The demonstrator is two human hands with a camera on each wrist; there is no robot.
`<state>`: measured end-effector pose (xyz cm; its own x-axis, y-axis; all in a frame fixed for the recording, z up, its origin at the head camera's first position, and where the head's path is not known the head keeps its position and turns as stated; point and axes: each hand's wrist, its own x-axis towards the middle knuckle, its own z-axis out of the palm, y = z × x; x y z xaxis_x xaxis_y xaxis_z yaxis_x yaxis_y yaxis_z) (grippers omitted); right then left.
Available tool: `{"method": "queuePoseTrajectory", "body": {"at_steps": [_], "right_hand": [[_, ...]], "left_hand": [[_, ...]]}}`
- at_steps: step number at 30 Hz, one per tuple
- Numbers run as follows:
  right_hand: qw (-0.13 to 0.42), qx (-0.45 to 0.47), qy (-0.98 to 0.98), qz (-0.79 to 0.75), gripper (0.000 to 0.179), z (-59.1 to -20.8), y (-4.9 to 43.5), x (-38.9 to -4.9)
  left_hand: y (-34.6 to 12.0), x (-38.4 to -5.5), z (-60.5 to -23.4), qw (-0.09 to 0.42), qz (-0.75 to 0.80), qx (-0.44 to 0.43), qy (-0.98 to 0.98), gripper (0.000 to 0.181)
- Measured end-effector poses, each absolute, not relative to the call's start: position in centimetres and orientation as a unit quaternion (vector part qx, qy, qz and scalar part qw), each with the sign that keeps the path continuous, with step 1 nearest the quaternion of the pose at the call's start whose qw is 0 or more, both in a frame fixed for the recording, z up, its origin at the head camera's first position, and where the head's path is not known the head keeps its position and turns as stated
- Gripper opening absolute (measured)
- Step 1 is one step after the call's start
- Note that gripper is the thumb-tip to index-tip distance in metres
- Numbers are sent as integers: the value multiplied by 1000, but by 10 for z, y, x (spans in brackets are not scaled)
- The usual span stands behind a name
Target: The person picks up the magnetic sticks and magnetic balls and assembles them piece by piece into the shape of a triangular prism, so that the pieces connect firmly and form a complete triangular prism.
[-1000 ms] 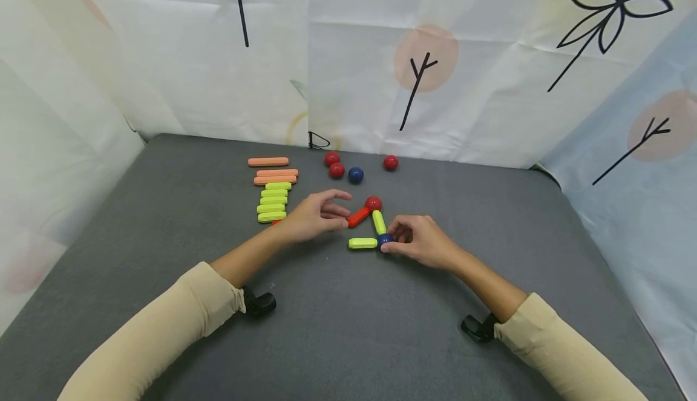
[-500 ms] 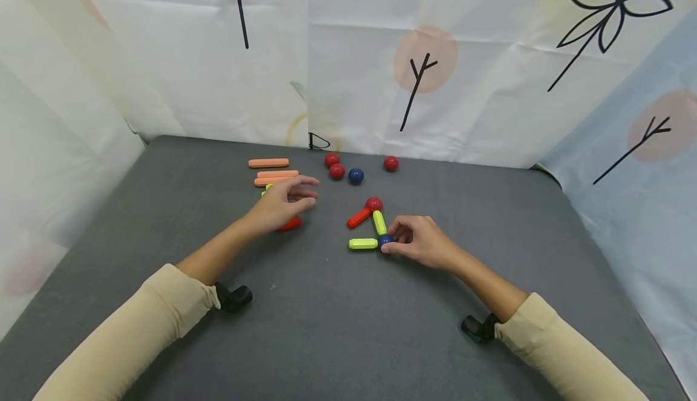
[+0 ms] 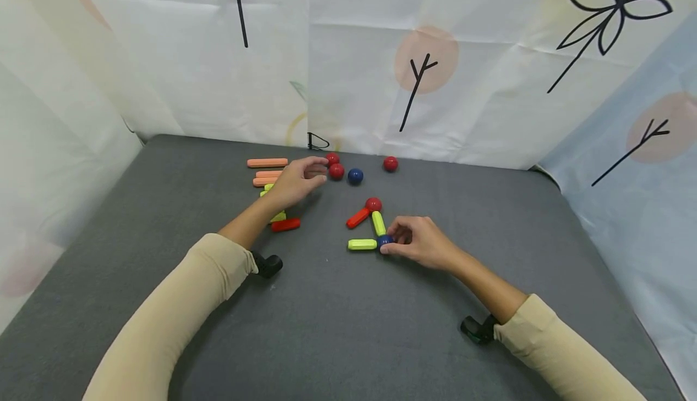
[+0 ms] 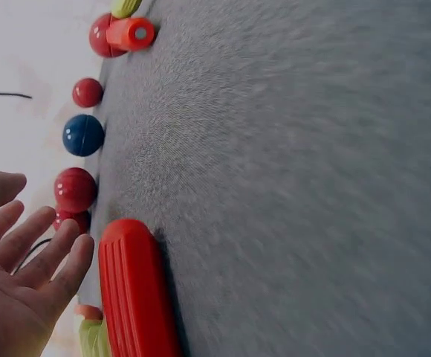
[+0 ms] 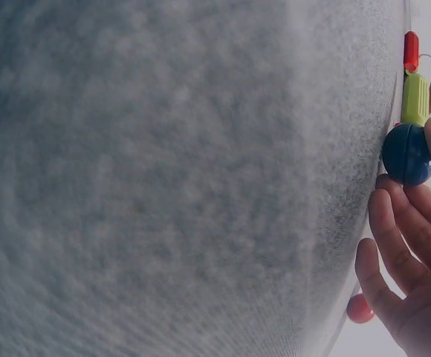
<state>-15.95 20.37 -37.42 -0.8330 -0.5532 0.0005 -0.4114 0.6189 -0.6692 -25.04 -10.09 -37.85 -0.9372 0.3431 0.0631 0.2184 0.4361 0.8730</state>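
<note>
My right hand (image 3: 419, 242) pinches a blue ball (image 5: 404, 155) between thumb and fingers. A yellow-green stick (image 3: 362, 244) points left from this ball, and another yellow-green stick (image 3: 379, 223) leads up to a red ball (image 3: 373, 204). From that red ball a red stick (image 3: 357, 218) slants down to the left; its end shows a silvery disc in the left wrist view. My left hand (image 3: 298, 183) holds nothing, fingers extended. Its fingertips are right by two loose red balls (image 3: 336, 172), with a loose blue ball (image 3: 356, 176) just to their right.
Orange sticks (image 3: 267, 163) and partly hidden yellow-green sticks lie behind and left of my left hand. A loose red stick (image 3: 285, 225) lies below its wrist. Another red ball (image 3: 390, 164) sits at the back of the grey table (image 3: 348, 340), before a patterned cloth (image 3: 354, 86).
My left hand has moved away from the joined pieces, first left over the sticks, then up and right to the loose red balls. My right hand has stayed on the blue ball.
</note>
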Motion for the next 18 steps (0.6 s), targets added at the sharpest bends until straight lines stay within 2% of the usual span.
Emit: {"method": "queuePoseTrajectory", "body": {"at_steps": [7, 18], "right_hand": [[101, -271, 894, -342, 26, -375, 203, -160], [107, -263, 897, -339, 25, -374, 203, -161]], "left_hand": [[-86, -265, -382, 27, 481, 177, 858, 45], [-68, -270, -389, 12, 371, 177, 911, 44]]}}
